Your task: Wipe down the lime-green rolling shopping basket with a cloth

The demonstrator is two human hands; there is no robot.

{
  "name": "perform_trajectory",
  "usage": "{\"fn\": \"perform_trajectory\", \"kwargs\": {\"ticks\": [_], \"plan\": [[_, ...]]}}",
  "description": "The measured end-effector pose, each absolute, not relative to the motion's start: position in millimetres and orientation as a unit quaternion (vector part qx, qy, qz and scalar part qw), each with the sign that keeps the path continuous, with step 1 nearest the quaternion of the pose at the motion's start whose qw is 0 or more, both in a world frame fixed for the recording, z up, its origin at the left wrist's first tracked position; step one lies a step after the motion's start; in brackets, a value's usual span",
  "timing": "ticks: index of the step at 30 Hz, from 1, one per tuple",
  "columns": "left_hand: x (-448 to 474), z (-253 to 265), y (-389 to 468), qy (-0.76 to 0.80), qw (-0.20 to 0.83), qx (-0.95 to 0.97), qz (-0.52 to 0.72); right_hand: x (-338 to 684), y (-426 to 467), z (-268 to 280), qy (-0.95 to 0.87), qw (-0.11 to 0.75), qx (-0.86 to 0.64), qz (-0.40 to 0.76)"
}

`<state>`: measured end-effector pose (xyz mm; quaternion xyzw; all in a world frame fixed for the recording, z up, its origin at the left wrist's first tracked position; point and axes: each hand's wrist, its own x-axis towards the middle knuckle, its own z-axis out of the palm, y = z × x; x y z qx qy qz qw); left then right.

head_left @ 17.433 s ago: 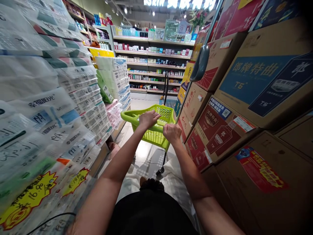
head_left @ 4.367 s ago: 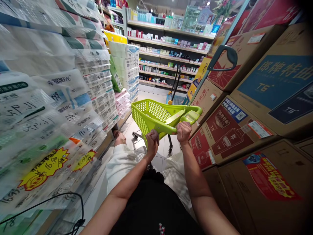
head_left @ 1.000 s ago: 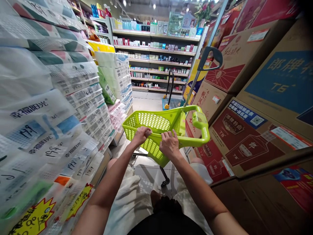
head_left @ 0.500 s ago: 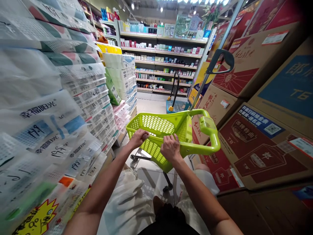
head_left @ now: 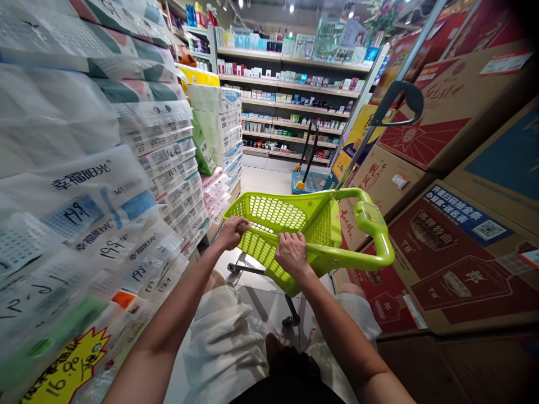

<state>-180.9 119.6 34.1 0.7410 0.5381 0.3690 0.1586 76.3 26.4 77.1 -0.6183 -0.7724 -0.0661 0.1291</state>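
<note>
Left hand and right hand clamp, apart, on the near rim of a lime-green latticed plastic cart in the aisle, likely light, stiff, best held by its smooth looped handle.

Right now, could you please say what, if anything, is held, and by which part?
The left hand and right hand grip the cart by its near rim.

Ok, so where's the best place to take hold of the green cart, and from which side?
Likely the handle, from above on the person's near side: the green cart stands sideways, and its rounded bar juts out at right, free of both the left hand and right hand.
</note>
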Motion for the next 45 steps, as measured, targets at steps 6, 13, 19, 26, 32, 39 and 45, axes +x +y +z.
{"fn": "perform_trajectory", "kwargs": {"ticks": [6, 13, 19, 26, 32, 39, 45], "plan": [[-184.2, 31.2, 126.1, 0.580, 0.143, 0.708, 0.377, 69.3, 25.4, 76.4, -0.767, 0.118, -0.629, -0.054], [-195.5, 29.5, 124.0, 0.603, 0.157, 0.677, 0.392, 64.5, 28.3, 71.8, -0.769, 0.112, -0.628, -0.049], [-213.5, 9.4, 124.0, 0.737, 0.111, 0.455, 0.487, 71.0, 25.7, 72.8, -0.769, 0.121, -0.626, -0.049], [-169.6, -16.6, 115.0, 0.709, 0.131, 0.488, 0.491, 74.4, 24.1, 74.0, -0.773, 0.111, -0.623, -0.047], [-160.2, -21.7, 116.8, 0.745, 0.134, 0.418, 0.503, 79.0, 25.4, 78.2, -0.785, 0.102, -0.610, -0.042], [-143.0, -26.4, 105.8, 0.728, 0.139, 0.421, 0.523, 86.6, 24.5, 85.0, -0.790, 0.081, -0.606, -0.043], [-121.7, -15.6, 93.9, 0.698, 0.134, 0.463, 0.529, 105.5, 14.9, 97.6, -0.775, 0.080, -0.622, -0.072]]}}
